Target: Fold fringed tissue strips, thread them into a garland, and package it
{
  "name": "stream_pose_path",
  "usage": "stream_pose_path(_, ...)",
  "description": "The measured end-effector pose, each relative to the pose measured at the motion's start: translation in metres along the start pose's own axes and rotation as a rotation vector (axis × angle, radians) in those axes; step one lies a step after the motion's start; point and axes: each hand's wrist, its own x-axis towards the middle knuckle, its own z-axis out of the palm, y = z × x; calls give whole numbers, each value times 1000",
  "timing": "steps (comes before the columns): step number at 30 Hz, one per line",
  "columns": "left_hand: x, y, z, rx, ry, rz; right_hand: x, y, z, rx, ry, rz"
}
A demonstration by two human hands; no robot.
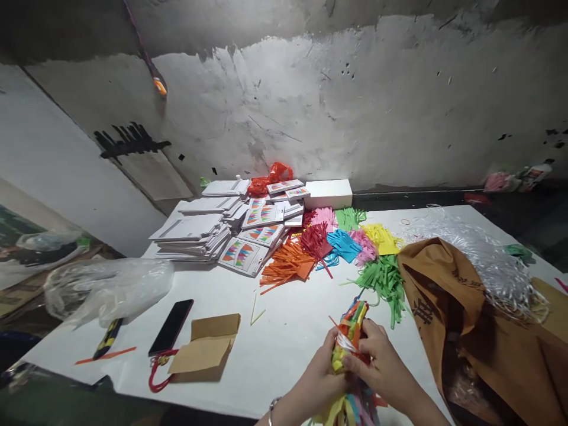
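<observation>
Near the front edge of the white table, my left hand (323, 370) and my right hand (377, 361) are both closed around a bundle of multicoloured paper tassels (341, 408). Its folded upper end, in yellow, green, orange and blue, sticks up between my fingers. White shiny string (345, 342) lies across the bundle between my thumbs. Loose strips hang down below my hands and run out of the picture. Just beyond stand piles of fringed paper: green (385, 281), orange (286, 263), dark red (316, 239), blue (345, 244) and yellow (381, 238).
Stacked white packets (195, 231) and printed cards (243, 255) lie at the back left, beside a white box (329, 194). A phone (172, 326), brown cardboard (206, 346), cutter (107, 338) and plastic bag (110, 290) are leftward. Brown fabric bag (444, 278) and white string heap (492, 260) are rightward.
</observation>
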Motion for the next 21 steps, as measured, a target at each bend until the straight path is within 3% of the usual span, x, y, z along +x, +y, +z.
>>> stream_pose_path(4,3,-2,-8,-266,-126,-138,-2,5,14,-188,96,-42)
stream_pose_path(7,14,-8,-12,-266,-25,-79,-10,11,28,-201,158,-90)
stream_pose_path(10,23,-18,-12,-240,114,-36,-19,24,35,41,249,0)
stream_pose_path(13,27,-27,-8,-282,136,-48,-22,37,38,284,400,147)
stream_pose_path(16,29,-34,-5,-239,84,-54,-17,39,42,610,284,314)
stream_pose_path(18,31,-41,-7,-135,162,-49,-13,37,46,768,243,382)
stream_pose_path(21,37,-57,-17,28,286,5,-8,37,52,737,285,391)
